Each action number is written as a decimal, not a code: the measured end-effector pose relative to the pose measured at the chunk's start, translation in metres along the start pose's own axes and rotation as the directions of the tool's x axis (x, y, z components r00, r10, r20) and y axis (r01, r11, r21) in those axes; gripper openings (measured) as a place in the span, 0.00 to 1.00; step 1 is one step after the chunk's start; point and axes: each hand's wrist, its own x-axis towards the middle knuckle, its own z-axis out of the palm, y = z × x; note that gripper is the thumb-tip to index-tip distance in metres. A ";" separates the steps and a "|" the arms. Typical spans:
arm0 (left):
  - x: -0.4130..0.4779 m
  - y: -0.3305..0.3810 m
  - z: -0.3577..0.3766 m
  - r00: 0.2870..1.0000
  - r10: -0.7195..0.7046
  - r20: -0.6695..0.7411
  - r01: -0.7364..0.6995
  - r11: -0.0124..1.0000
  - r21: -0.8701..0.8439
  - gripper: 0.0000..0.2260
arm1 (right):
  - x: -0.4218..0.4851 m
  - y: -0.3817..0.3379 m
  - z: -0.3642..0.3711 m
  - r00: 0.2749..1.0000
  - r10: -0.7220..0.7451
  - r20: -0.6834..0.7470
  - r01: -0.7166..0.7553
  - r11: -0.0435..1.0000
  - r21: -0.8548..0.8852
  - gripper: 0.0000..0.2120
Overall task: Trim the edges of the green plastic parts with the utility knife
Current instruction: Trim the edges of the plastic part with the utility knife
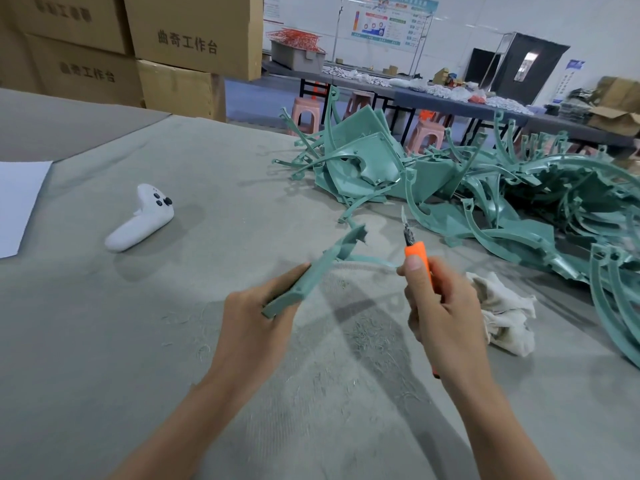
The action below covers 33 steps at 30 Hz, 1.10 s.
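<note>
between fingers (278, 285) of left hand (256, 317), pinched green part (311, 271); inside curled fingers of right hand (446, 313), utility knife (417, 252)

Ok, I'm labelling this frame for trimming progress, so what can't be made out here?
Head view only:
- Knife: most of the handle is hidden inside the right hand.
- Part held by the left hand: which edges are already trimmed is too fine to tell.
- Pile: runs off the right edge and overlaps itself, so no count.
- Paper: cut by the left edge.
- Poster: text too small and blurred.
</note>
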 end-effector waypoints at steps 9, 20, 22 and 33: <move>0.000 -0.002 0.001 0.999 -0.049 -0.010 0.048 0.999 -0.024 0.04 | -0.010 -0.017 0.006 0.968 -0.006 0.251 -0.088 0.929 0.360 0.16; -0.005 -0.002 0.002 0.924 0.369 0.103 -0.375 0.817 0.437 0.31 | -0.025 -0.026 0.021 0.946 0.136 0.293 -0.254 0.874 0.414 0.11; -0.008 0.002 0.002 0.890 0.438 0.130 -0.455 0.826 0.332 0.25 | -0.024 -0.027 0.020 0.955 0.140 0.263 -0.238 0.888 0.393 0.14; 0.000 0.012 -0.004 0.918 0.376 -0.128 -0.317 0.888 0.333 0.23 | -0.026 -0.027 0.016 0.940 -0.194 0.280 0.172 0.980 0.104 0.33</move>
